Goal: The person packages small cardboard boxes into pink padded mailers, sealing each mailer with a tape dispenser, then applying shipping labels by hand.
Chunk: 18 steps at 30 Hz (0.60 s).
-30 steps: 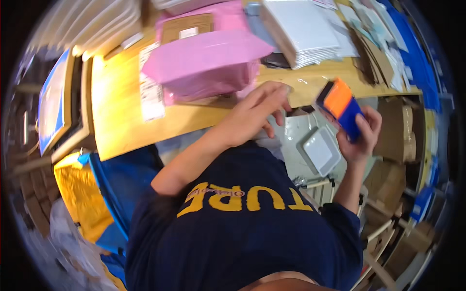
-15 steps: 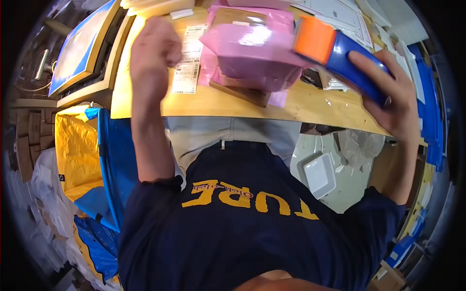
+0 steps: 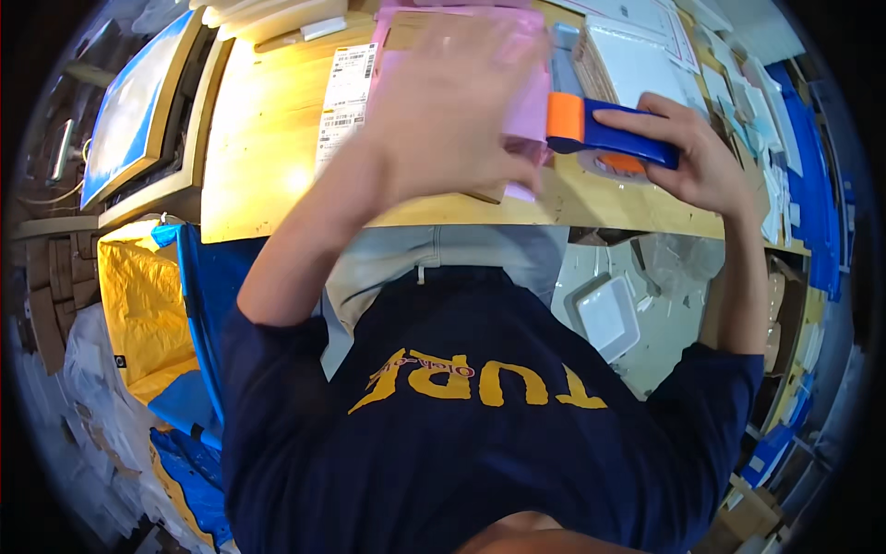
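One tape dispenser [image 3: 614,138]; one pink parcel [image 3: 526,102]; two hands [image 3: 452,111].

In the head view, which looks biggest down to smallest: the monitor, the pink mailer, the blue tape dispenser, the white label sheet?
1. Pink mailer, though partly hidden by the left hand
2. Monitor, nearly alike
3. Blue tape dispenser
4. White label sheet, similar; unsure

At upper centre of the frame you have a pink poly mailer [image 3: 531,97] lying on the wooden table [image 3: 258,157], partly under your left hand [image 3: 452,111]. Just left of it lies a long white shipping label [image 3: 343,97] (black bars and print). A blue-lit screen [image 3: 129,102] leans at upper left. White flat envelopes [image 3: 646,60] are stacked at upper right.
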Tool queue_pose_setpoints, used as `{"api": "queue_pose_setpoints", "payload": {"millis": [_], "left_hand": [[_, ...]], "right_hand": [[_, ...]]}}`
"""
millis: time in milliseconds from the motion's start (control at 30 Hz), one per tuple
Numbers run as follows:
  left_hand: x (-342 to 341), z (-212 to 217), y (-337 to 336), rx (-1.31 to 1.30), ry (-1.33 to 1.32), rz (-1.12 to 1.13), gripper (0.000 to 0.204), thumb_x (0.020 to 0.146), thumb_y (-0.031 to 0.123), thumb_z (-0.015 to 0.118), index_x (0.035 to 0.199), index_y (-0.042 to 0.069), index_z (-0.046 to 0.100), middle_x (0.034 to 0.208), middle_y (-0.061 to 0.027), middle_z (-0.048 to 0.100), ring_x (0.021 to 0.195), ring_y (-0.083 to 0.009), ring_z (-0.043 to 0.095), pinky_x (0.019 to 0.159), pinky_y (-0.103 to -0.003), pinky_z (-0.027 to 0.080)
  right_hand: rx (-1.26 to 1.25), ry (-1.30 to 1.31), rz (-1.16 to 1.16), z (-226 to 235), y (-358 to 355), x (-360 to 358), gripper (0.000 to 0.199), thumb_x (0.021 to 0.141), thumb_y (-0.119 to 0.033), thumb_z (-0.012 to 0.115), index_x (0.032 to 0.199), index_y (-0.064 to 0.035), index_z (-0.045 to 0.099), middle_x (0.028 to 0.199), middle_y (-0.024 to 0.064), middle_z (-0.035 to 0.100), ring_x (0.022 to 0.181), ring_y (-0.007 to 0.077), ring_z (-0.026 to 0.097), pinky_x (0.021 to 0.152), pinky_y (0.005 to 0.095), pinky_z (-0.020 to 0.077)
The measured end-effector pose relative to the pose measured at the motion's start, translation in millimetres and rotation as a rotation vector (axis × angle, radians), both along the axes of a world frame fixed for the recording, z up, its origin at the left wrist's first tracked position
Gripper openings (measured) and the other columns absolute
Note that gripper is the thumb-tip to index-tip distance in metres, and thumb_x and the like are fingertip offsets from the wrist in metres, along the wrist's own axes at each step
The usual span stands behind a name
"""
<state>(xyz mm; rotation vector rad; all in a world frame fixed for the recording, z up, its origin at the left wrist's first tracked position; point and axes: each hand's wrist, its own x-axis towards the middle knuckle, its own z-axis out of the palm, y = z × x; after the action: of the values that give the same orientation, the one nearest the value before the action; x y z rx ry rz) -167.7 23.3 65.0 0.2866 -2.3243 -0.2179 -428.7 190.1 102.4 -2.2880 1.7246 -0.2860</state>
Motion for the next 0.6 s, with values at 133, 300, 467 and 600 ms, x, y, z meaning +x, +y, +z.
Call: {"api": "queue_pose_setpoints", "payload": {"millis": [133, 300, 467, 600], "left_hand": [[0.0, -4.7, -4.8, 0.109, -0.304, -0.014, 0.084, 0.066, 0.040, 0.092, 0.137, 0.008, 0.059, 0.131, -0.0104, 0.065, 0.114, -0.0275, 0.063, 0.102, -0.038, 0.048], [58.7, -32.0, -57.3, 0.619, 0.062, -0.211, 0.083, 0.062, 0.038, 0.095, 0.131, 0.007, 0.061, 0.126, -0.0113, 0.065, 0.109, -0.0269, 0.065, 0.099, -0.038, 0.049], [52.8, -38.6, -52.6, 0.357, -0.084, -0.073, 0.072, 0.062, 0.036, 0.094, 0.121, 0.007, 0.064, 0.110, -0.0108, 0.069, 0.100, -0.0275, 0.065, 0.092, -0.038, 0.051], [27.5, -17.3, -29.6, -0.135, -0.567, 0.127, 0.083, 0.058, 0.031, 0.098, 0.128, 0.007, 0.063, 0.117, -0.0112, 0.069, 0.107, -0.0241, 0.065, 0.096, -0.037, 0.050]], "right_hand": [[-0.015, 0.005, -0.016, 15.1, 3.6, 11.0, 0.062, 0.078, -0.002, 0.071, 0.138, -0.0196, 0.068, 0.087, 0.0092, 0.061, 0.064, 0.0214, 0.049, 0.061, 0.0336, 0.0418], [-0.022, -0.027, -0.074, 5.9, 18.8, 22.0, 0.059, 0.080, -0.005, 0.072, 0.137, -0.0205, 0.068, 0.083, 0.0084, 0.059, 0.063, 0.0214, 0.049, 0.060, 0.0344, 0.0422], [0.011, 0.067, -0.044, -29.9, -2.7, 34.2, 0.059, 0.082, -0.008, 0.074, 0.139, -0.0220, 0.067, 0.082, 0.0078, 0.058, 0.062, 0.0217, 0.049, 0.060, 0.0344, 0.0432], [-0.061, 0.047, -0.005, -15.6, -17.4, 51.2, 0.059, 0.083, -0.010, 0.074, 0.139, -0.0232, 0.067, 0.081, 0.0080, 0.058, 0.061, 0.0221, 0.049, 0.060, 0.0337, 0.0436]]}}
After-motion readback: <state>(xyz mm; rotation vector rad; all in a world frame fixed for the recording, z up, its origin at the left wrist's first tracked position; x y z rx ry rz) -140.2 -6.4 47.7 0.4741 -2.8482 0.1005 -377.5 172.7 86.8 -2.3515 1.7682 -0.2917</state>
